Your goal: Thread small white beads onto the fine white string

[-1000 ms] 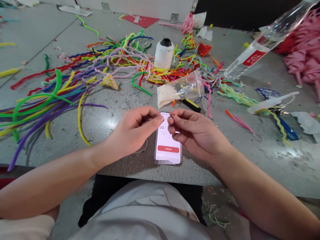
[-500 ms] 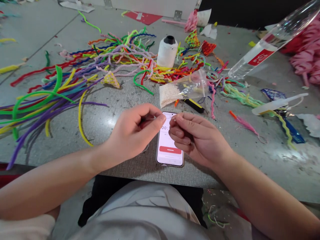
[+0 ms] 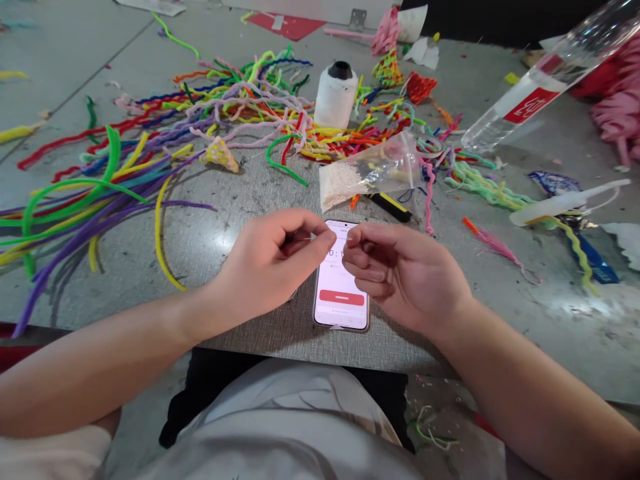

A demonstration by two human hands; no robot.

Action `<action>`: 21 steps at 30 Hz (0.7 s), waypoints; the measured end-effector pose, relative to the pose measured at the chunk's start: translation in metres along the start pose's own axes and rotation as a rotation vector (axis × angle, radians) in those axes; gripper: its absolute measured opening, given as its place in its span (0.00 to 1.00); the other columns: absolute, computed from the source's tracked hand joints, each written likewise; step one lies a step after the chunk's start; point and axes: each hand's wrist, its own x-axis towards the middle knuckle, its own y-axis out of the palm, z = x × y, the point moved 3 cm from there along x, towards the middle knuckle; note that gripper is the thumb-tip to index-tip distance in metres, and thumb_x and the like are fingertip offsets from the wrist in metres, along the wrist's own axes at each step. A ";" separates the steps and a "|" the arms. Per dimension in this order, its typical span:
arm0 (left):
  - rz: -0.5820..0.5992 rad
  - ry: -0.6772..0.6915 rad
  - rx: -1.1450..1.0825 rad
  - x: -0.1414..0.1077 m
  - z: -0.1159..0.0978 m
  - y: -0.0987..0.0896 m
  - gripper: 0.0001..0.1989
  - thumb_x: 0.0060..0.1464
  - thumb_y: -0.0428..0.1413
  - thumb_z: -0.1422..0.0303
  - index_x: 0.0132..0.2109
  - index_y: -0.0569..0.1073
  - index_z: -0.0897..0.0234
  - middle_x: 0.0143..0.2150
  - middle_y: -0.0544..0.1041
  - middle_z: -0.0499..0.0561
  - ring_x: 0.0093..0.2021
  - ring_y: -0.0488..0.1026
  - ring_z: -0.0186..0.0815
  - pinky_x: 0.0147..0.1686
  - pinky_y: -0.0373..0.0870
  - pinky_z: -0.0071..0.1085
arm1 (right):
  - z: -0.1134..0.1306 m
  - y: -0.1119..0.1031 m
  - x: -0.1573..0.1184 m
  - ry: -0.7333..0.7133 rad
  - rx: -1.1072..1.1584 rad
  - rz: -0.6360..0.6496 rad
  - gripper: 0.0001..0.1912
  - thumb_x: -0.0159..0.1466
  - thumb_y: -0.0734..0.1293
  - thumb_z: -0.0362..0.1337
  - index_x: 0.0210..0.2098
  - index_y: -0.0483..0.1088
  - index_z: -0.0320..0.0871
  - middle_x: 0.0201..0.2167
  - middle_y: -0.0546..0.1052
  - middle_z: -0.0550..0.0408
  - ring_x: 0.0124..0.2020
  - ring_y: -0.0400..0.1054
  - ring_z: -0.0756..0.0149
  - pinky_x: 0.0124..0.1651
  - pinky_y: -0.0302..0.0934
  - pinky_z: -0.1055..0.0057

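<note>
My left hand [image 3: 277, 263] is closed in a pinch, with a thin pale thread [image 3: 306, 239] showing between thumb and forefinger. Just across a small gap, my right hand [image 3: 400, 270] has its thumb and forefinger pressed together and the other fingers curled in. Whatever sits in that pinch is too small to make out. Beneath both hands a phone [image 3: 341, 313] lies face up, its screen lit with a partly covered timer and a red button. Beyond the fingertips rests a clear zip bag [image 3: 385, 163] with tiny white beads [image 3: 340, 185] gathered at its left end.
Many coloured fuzzy stems [image 3: 100, 190] spread over the left and back of the grey table [image 3: 240, 193]. A white thread spool [image 3: 335, 100] stands behind the bag. To the right are a tilted clear bottle [image 3: 530, 100], a glue bottle [image 3: 545, 207] and a black-yellow cutter [image 3: 393, 208].
My right hand has shifted slightly right, widening the gap to my left fingertips. A tiny pale speck at the right fingertips no longer shows. The left hand keeps its pinch.
</note>
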 end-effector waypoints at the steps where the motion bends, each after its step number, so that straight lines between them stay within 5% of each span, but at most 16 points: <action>1: 0.003 -0.003 -0.002 0.000 0.000 0.000 0.09 0.64 0.61 0.62 0.38 0.80 0.61 0.25 0.72 0.45 0.23 0.63 0.28 0.21 0.58 0.26 | 0.000 0.000 -0.001 -0.027 -0.019 0.006 0.06 0.62 0.72 0.33 0.29 0.78 0.38 0.22 0.66 0.59 0.20 0.49 0.78 0.19 0.38 0.78; 10: 0.003 0.027 0.075 -0.001 0.002 0.001 0.07 0.64 0.62 0.63 0.39 0.82 0.61 0.22 0.70 0.42 0.21 0.60 0.27 0.21 0.56 0.27 | -0.002 -0.001 -0.003 -0.191 -0.188 -0.003 0.09 0.63 0.79 0.34 0.30 0.77 0.40 0.19 0.65 0.62 0.20 0.52 0.78 0.21 0.42 0.77; 21: 0.088 0.102 0.094 -0.001 -0.001 0.004 0.05 0.64 0.63 0.66 0.40 0.82 0.60 0.19 0.63 0.40 0.20 0.56 0.28 0.22 0.54 0.28 | -0.009 -0.002 -0.004 -0.144 -0.321 -0.029 0.23 0.69 0.76 0.45 0.25 0.65 0.44 0.21 0.59 0.65 0.19 0.49 0.77 0.21 0.41 0.75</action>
